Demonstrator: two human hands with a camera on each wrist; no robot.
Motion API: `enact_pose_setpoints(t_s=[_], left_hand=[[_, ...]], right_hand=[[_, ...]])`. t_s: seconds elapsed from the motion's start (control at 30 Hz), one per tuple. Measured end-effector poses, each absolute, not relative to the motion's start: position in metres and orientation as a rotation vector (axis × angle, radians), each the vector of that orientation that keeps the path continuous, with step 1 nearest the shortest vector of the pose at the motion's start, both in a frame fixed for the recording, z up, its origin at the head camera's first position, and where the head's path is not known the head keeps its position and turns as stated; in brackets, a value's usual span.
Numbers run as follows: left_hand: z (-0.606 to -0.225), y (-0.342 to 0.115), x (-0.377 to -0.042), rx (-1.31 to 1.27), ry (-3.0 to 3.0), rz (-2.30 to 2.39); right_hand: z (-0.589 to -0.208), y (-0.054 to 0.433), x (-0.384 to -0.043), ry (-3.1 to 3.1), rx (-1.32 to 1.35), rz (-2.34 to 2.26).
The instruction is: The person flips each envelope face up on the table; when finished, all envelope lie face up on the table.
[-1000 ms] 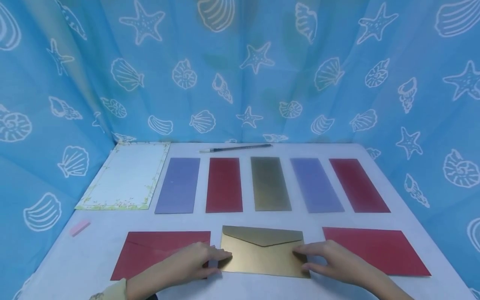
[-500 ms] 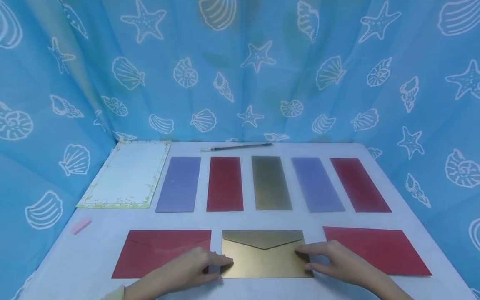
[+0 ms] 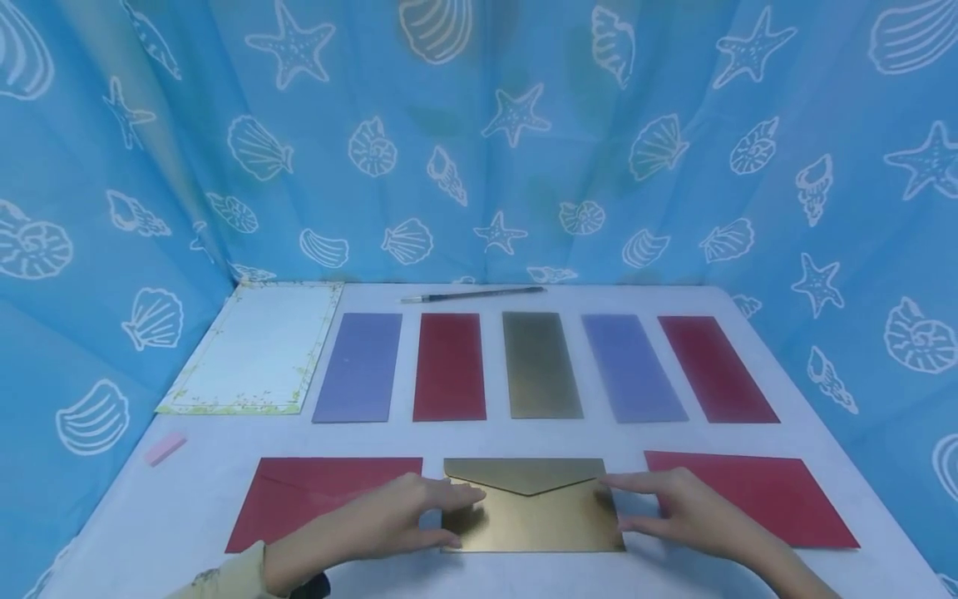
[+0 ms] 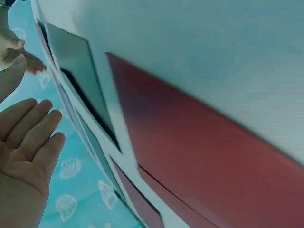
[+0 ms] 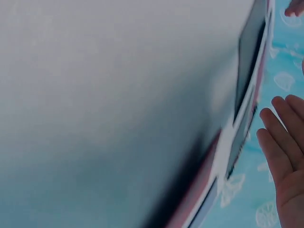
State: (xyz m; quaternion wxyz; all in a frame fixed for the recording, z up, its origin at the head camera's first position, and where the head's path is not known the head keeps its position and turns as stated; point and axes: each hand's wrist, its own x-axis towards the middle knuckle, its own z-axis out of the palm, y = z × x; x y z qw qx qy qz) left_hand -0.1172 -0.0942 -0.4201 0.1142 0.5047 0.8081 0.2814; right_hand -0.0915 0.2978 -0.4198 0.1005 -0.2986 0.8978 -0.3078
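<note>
A gold envelope [image 3: 531, 520] lies flat at the front middle of the table, its pointed flap closed and turned to the back. My left hand [image 3: 392, 520] hovers over the envelope's left end, palm inward and fingers extended. At the other end, my right hand [image 3: 684, 516] has its index finger and thumb apart, right at the envelope's edge. Neither hand holds anything. The left wrist view shows the left hand's loosely straight fingers [image 4: 40, 126] above the table; straight fingers [image 5: 280, 128] of the right hand appear in the right wrist view.
Red envelopes lie left [image 3: 299, 491] and right [image 3: 771, 499], partly under the arms. Behind stands a row of purple [image 3: 358, 366], red [image 3: 449, 366] and gold [image 3: 542, 366] envelopes, among others. A bordered sheet [image 3: 254, 349], pink eraser [image 3: 165, 449] and thin brush [image 3: 479, 294] lie farther out.
The gold envelope has turned slightly, and its edges now run level with the table front. Both hands have since come off its ends, the left fingers rising and spreading from the thumb.
</note>
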Motion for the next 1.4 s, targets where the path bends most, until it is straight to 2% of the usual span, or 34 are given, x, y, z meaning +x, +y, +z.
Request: enact_pose_setpoints(t_s=[0.23,0.43,0.8,1.1,1.4], left_hand=[[-0.414,-0.051,-0.124,1.587,2.238,0.846],[-0.412,-0.01,-0.13,1.755,2.177,0.838],[-0.415,0.052,-0.137,1.806,2.043,0.825],[-0.418,0.09,-0.144,1.835,2.076,0.704],[-0.424,0.116,-0.149,1.885,2.065,0.663]], right_hand=[[-0.406,0.32,-0.086,2.726,-0.742,-0.922],[-0.402,0.336,-0.079,2.777,-0.731,-0.925],[-0.4,0.371,-0.065,2.738,-0.505,-0.881],[-0.403,0.399,-0.056,2.806,-0.441,-0.927],[-0.407,0.426,-0.052,2.736,-0.15,-0.855]])
